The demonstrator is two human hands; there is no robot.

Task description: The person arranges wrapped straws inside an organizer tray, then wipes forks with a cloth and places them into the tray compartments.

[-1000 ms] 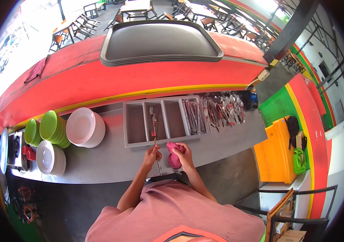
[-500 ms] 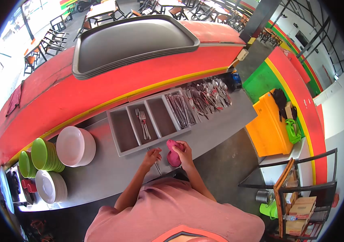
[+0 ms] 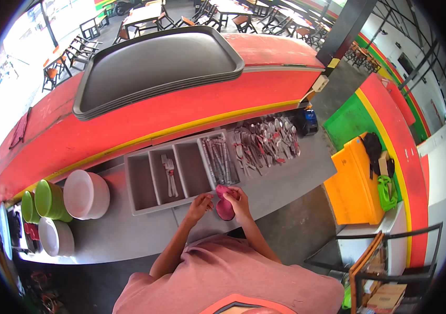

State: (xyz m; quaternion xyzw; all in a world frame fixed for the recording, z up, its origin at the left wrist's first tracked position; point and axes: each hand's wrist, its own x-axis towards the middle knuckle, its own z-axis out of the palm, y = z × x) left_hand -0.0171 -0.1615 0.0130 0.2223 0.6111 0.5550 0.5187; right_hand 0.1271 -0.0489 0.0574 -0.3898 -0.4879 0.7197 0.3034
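Note:
A dark pink cloth hangs bunched over the counter's near edge, with my right hand closed around its upper part. Just left of it, my left hand has its fingers curled in close to the cloth; whether anything is between them is hidden. Beyond both hands lies a grey cutlery tray with several compartments. A few forks rest in its second compartment, and wrapped-looking cutlery fills the rightmost one. To the right of the tray, a loose heap of spoons and forks covers the counter.
Stacks of green bowls, pink plates and white plates stand at the left of the metal counter. Dark serving trays are piled on the red ledge ahead. An orange bin stands on the right.
The view has shifted, so the cutlery tray and plates sit further left. My left hand has come closer to the cloth, which stays in my right hand.

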